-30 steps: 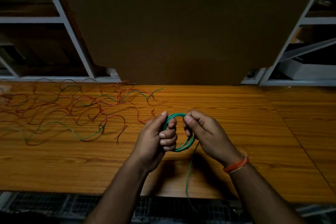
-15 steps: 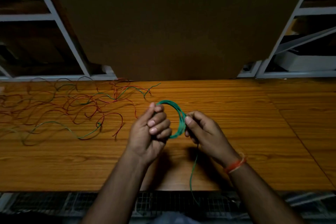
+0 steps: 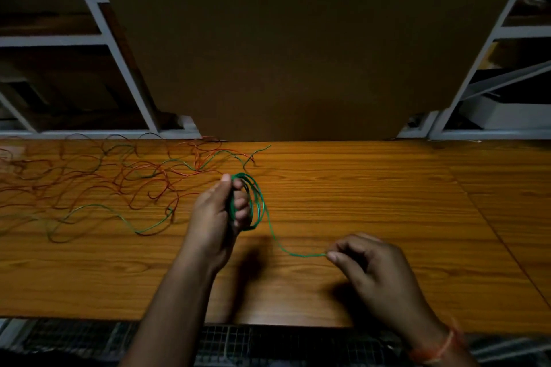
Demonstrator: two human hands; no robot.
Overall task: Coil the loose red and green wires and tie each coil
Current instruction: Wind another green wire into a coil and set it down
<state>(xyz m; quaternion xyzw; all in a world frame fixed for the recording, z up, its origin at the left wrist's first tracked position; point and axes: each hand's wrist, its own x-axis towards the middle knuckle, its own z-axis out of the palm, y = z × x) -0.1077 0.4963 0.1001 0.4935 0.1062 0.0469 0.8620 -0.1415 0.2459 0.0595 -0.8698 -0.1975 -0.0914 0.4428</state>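
My left hand grips a green wire coil of several loops, held upright above the wooden table. The coil's free tail runs down and to the right to my right hand, which pinches its end between thumb and forefinger. A tangle of loose red wires and green wires lies spread over the table's left half, apart from both hands.
A large brown board stands upright at the table's far edge. White shelf frames flank it on both sides. The table's near edge runs just under my forearms, with a wire grid below.
My right hand has let go of the coil and drawn the tail out to the right and toward me. The left hand keeps the coil, now turned edge-on.
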